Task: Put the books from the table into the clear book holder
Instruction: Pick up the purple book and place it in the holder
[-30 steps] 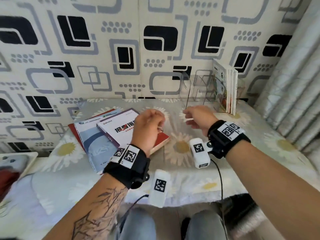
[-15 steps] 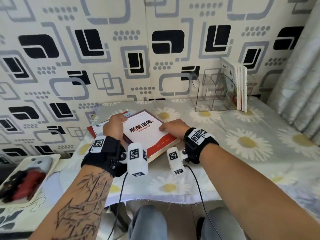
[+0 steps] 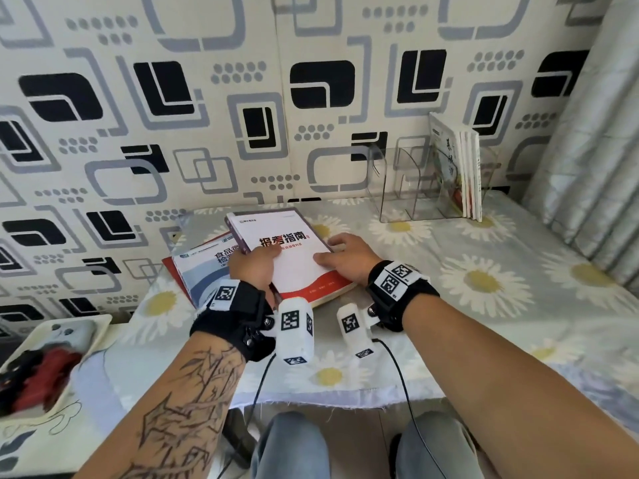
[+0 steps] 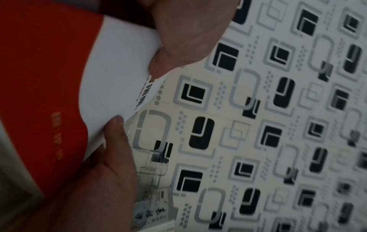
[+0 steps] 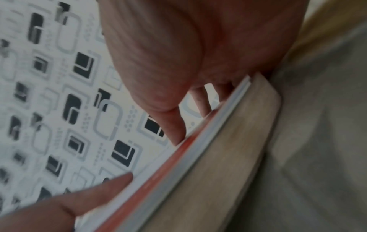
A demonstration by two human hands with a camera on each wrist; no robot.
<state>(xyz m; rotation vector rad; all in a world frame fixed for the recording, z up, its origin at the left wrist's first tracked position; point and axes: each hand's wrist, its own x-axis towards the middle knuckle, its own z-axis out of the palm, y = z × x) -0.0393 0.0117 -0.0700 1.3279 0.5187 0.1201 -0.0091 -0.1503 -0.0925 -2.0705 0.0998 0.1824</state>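
A white and red book (image 3: pixel 294 267) lies on top of a stack at the table's left. My left hand (image 3: pixel 254 267) grips its left spine edge, fingers curled over the cover. My right hand (image 3: pixel 345 259) holds the right edge, with the thumb on the cover and the fingers round the page edge (image 5: pixel 218 157). In the left wrist view the cover (image 4: pixel 111 75) runs between both hands. The clear book holder (image 3: pixel 408 188) stands at the back right, with several thin books (image 3: pixel 463 174) upright in its right end.
Under the held book lie a blue and white book (image 3: pixel 207 274) and a red one (image 3: pixel 170 269). A daisy-print cloth (image 3: pixel 484 281) covers the table. A tray (image 3: pixel 52 357) with red items sits low at the left. A curtain (image 3: pixel 587 133) hangs at the right.
Both hands came down from mid-air near the holder to the top book. The left hand slid onto its left edge, and the right hand now holds its right edge.
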